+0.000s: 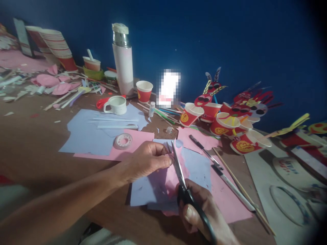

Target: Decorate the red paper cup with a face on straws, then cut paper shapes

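My left hand (pixel 150 156) pinches a small piece of pink paper (pixel 180 163) between thumb and fingers, over the middle of the table. In my right hand (pixel 196 207) are black-handled scissors (pixel 180 170), their blades pointing away from me and slightly apart. The blades lie beside my left fingertips, at the pink paper's edge. Underneath are sheets of blue paper (pixel 143 192) and a larger pink sheet (pixel 227 197). My right fingers are wrapped around the scissor handles.
A tape roll (pixel 123 141), a white mug (pixel 116 104) and a tall bottle (pixel 123 66) stand beyond. Pens (pixel 232 187) and a wooden stick (pixel 242 189) lie to the right. Several red paper cups (pixel 191 114) with paper figures line the back right. Paper scraps (pixel 48 81) cover the left.
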`<move>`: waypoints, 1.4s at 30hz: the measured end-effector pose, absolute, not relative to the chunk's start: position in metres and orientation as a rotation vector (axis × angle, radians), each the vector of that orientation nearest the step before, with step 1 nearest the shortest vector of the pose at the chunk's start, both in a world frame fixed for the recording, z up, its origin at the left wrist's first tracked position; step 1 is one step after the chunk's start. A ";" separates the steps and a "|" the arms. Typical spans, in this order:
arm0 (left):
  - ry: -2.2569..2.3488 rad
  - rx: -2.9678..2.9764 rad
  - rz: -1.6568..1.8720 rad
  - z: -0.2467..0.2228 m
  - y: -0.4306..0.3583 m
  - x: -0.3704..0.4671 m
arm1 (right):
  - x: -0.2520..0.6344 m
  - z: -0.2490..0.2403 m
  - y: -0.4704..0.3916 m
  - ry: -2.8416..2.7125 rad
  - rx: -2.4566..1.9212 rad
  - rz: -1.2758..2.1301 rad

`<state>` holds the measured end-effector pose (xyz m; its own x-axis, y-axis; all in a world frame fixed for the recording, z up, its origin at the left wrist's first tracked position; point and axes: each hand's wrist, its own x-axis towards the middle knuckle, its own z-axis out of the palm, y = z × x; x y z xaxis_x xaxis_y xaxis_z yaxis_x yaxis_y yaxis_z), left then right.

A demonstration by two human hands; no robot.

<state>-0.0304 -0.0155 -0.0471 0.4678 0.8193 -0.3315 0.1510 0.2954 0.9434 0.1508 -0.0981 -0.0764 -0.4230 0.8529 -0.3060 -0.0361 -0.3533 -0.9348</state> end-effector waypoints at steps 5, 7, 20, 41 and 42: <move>0.975 1.255 0.557 -0.049 -0.015 -0.031 | 0.150 -0.075 -0.098 -1.261 -1.109 1.827; 0.970 1.265 0.546 -0.050 -0.015 -0.031 | 0.150 -0.075 -0.098 -1.269 -1.107 1.829; 0.962 1.250 0.526 -0.049 -0.015 -0.030 | 0.153 -0.078 -0.099 -1.276 -1.175 1.827; 0.962 1.253 0.493 -0.051 -0.015 -0.031 | 0.152 -0.073 -0.098 -1.267 -1.200 1.841; 0.965 1.251 0.492 -0.051 -0.015 -0.031 | 0.152 -0.072 -0.098 -1.267 -1.200 1.838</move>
